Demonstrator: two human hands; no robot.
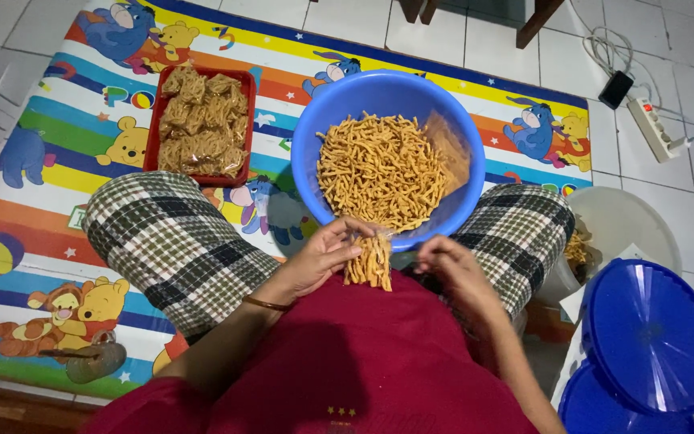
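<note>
I sit cross-legged with a blue basin (308,137) between my knees, heaped with thin orange-brown snack sticks (379,169). My left hand (323,255) pinches the top of a small clear plastic bag (369,261) filled with the sticks, held just below the basin's near rim. Beside the bag, my right hand (451,269) has its fingers curled close, and I cannot tell whether it touches the plastic. A loose empty clear bag (450,145) lies inside the basin at its right.
A red tray (152,128) of filled snack bags rests on the colourful cartoon mat (34,201) at the left. A white bucket (628,221) and blue lids (652,333) stand at my right. A power strip (659,128) lies on the tiled floor.
</note>
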